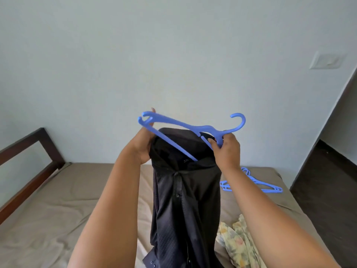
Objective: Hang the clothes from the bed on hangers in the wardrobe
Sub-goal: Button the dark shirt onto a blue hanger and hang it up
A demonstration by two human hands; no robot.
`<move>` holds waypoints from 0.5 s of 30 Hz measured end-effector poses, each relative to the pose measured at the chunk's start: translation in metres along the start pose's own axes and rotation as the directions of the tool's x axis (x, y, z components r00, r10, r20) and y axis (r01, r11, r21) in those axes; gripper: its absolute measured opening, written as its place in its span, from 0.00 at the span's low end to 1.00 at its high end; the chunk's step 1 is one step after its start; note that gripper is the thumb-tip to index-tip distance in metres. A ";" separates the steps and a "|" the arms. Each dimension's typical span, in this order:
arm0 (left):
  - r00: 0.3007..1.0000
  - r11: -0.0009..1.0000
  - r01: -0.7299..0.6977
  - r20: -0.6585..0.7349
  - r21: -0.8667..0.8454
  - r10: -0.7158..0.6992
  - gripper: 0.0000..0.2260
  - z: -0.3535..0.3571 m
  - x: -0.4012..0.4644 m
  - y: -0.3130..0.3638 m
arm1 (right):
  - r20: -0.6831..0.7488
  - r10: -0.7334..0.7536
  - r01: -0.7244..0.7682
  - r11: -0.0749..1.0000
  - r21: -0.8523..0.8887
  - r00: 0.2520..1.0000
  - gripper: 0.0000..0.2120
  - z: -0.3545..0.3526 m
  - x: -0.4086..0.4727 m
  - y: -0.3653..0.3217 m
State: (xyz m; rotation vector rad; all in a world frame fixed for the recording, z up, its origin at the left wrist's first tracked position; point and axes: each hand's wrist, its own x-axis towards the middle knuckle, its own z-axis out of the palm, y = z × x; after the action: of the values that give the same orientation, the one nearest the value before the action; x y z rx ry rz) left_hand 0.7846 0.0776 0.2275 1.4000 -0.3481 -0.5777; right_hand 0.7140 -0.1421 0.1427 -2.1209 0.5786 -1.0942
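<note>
Progress: you are partway through the first garment visible here; the hanger is only half into the shirt, and nothing in view hangs in a wardrobe yet.
Left hand: your left hand (144, 147) holds the left shoulder of the dark button-front shirt (186, 194) and the left tip of the hanger, fingers curled round the cloth at the collar edge.
Shirt: it hangs upright in the middle, lifted above the bed, its hem trailing down toward the near edge; the collar opening faces up.
Hanger in hand: the blue plastic hanger (185, 125) lies tilted across the collar, its lower bar slid into the neck opening, its hook pointing up at the right.
Right hand: your right hand (226, 149) pinches the hanger just below the hook, fingers closed round the plastic.
Still to do: seat both hanger shoulders inside the shirt, carry it to the wardrobe, then see to the pale floral garment (238, 242) lying crumpled at the near right.
Spare hangers: more blue plastic hangers (253, 183) lie on the far right of the bed.
Surface: a bed with a tan sheet (67, 200), slightly wrinkled, with a dark wooden bed frame (29, 163) at the left.
Room: a plain pale wall (135, 55) behind, a white switch plate (328, 59) at the far right, a dark wooden panel (328, 180) at the right edge; whether that is the wardrobe I cannot tell.
</note>
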 end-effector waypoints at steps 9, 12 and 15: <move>0.891 0.981 -0.149 0.447 0.124 0.079 0.52 -0.046 0.006 -0.014 | 0.115 0.136 -0.092 0.941 -0.325 0.984 0.14 0.013 -0.009 0.014; 0.882 0.951 -0.219 0.462 0.218 0.097 0.35 -0.040 0.008 -0.016 | 0.187 0.263 -0.206 0.938 -0.279 0.946 0.13 0.016 -0.006 0.016; 0.915 0.943 -0.235 0.382 0.236 0.133 0.29 -0.045 0.009 -0.014 | 0.402 0.398 -0.472 0.876 0.101 0.825 0.20 0.011 0.005 0.017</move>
State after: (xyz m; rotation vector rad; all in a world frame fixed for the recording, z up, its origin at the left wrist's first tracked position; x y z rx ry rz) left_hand 0.8142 0.1085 0.2056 1.5051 -0.8802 -0.6464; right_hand 0.7245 -0.1526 0.1283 -1.8267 0.6962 -0.4539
